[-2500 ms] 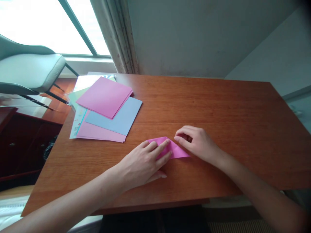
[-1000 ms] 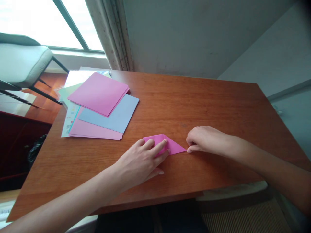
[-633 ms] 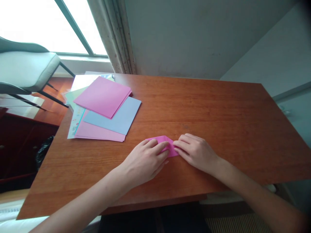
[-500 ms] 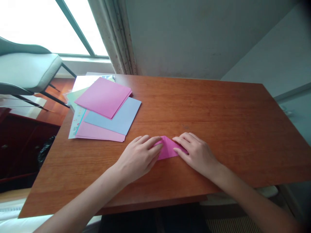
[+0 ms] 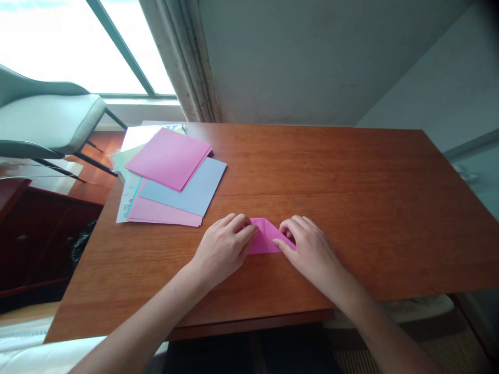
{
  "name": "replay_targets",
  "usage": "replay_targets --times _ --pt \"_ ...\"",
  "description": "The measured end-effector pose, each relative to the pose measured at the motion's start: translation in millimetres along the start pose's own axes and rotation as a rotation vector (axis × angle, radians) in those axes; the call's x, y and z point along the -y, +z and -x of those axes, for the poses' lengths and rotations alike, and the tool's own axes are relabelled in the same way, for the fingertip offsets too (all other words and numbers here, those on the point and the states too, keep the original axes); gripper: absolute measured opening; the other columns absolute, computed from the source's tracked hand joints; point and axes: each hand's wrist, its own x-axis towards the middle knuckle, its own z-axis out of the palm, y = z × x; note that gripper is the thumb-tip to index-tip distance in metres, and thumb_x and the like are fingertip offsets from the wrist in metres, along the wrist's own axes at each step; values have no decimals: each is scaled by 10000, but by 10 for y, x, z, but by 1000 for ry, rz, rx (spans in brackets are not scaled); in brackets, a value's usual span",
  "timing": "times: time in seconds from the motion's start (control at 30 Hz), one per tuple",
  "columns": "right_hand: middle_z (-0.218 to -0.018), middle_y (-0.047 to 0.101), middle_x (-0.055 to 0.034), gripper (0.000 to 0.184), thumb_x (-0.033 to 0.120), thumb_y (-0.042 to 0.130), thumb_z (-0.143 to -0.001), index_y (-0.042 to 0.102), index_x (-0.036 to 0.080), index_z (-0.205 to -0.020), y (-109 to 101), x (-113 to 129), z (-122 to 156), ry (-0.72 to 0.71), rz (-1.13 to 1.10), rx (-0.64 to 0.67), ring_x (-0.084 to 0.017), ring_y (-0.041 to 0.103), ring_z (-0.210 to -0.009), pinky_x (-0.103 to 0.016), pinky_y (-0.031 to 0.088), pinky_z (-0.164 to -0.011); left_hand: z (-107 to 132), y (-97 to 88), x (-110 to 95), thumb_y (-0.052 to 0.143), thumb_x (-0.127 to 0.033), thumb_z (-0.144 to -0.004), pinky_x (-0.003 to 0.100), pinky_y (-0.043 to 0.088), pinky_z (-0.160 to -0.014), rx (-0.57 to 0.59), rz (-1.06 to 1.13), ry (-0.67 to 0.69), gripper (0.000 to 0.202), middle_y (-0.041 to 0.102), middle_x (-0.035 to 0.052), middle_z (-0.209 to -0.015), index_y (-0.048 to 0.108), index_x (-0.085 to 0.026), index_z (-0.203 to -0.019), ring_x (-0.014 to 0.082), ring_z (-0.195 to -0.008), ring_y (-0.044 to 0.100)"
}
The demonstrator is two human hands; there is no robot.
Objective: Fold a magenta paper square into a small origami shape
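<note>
A small folded piece of bright pink paper [image 5: 265,236] lies on the wooden table [image 5: 351,197] near its front edge. My left hand [image 5: 224,246] rests on the paper's left end, fingers curled and pressing down on it. On the right end, my right hand [image 5: 307,246] pinches a corner of the paper between thumb and forefinger. Both hands cover the paper's outer ends, so only its middle shows.
A fanned stack of coloured sheets [image 5: 171,176], pink and light blue on top, lies at the table's back left. A grey chair [image 5: 47,119] stands beyond the left edge by the window. A curtain [image 5: 183,57] and wall close the far side.
My right hand slid out to the paper's right tip, then came back in over it. The paper's right point is now folded inward, and my left hand has shifted slightly left.
</note>
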Motion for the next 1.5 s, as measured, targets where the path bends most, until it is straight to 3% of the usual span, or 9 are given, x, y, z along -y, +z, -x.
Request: replay_targets --times 0.2,0.43,0.6,0.73,0.97,1.1,1.23,1.33,1.5 --pt "-785 624 -2 101 158 588 -887 547 219 -817 13 -8 53 65 -297 -131 -166 585 -719 -292 459 -657 10 -50 -65 473 -196 -967 337 493 -791 -101 167 -30 227 676 76 -961 690 -188 -1030 195 -857 578" --pt "-947 668 -62 95 150 555 -915 551 242 -892 44 151 140 -46 -304 -541 -211 650 -903 -351 537 -791 -80 -177 -242 532 -281 -965 336 537 -884 -149 823 -265 236 733 87 -1089 685 -180 -1113 205 -985 676" --pt "-1101 667 -91 235 88 576 -889 581 241 -1067 177 238 160 -191 -203 -549 -232 641 -1045 -406 539 -912 -194 -183 -305 589 -356 -940 344 552 -906 -78 1320 -418 305 728 105 -1133 670 -152 -1151 226 -1025 686" --pt "-1183 627 -131 314 150 602 -889 577 219 -1195 226 290 175 -232 -198 -465 -266 616 -1112 -439 535 -943 -202 -130 -301 631 -318 -912 327 547 -900 -60 1464 -431 258 729 96 -1096 671 -143 -1097 212 -1009 687" --pt "-1214 620 -119 363 168 564 -913 555 239 -1268 155 299 169 -233 -246 -428 -266 598 -1162 -460 517 -992 -212 -80 -166 591 -259 -900 286 555 -773 -95 1322 -464 217 741 83 -998 676 -137 -1059 192 -892 695" --pt "-1249 597 -139 378 232 578 -917 535 240 -1292 102 130 95 -75 -244 -577 -287 586 -1160 -504 508 -979 -213 -66 -105 554 -215 -904 299 561 -794 -14 1232 -357 295 730 108 -1067 630 -138 -1178 205 -955 698" --pt "-1253 613 -121 430 319 596 -918 500 228 -1327 111 -72 56 113 -387 -481 -238 624 -1052 -427 541 -912 -177 -46 -112 516 -154 -902 277 551 -734 9 911 -293 347 734 91 -1033 593 -152 -1241 178 -856 699" --pt "-1073 674 -83 236 323 598 -923 612 219 -1135 112 -126 77 150 -369 -373 -221 638 -943 -379 539 -834 -153 -33 -135 480 -156 -928 296 546 -711 45 650 -236 399 735 78 -1008 536 -166 -1323 184 -812 689" --pt "-805 637 -44 102 229 559 -933 609 207 -846 78 -92 105 82 -152 -361 -211 583 -796 -346 475 -747 -98 -39 -151 458 -142 -936 426 498 -974 -12 219 -59 467 598 148 -1313 449 -127 -1403 268 -1154 581"
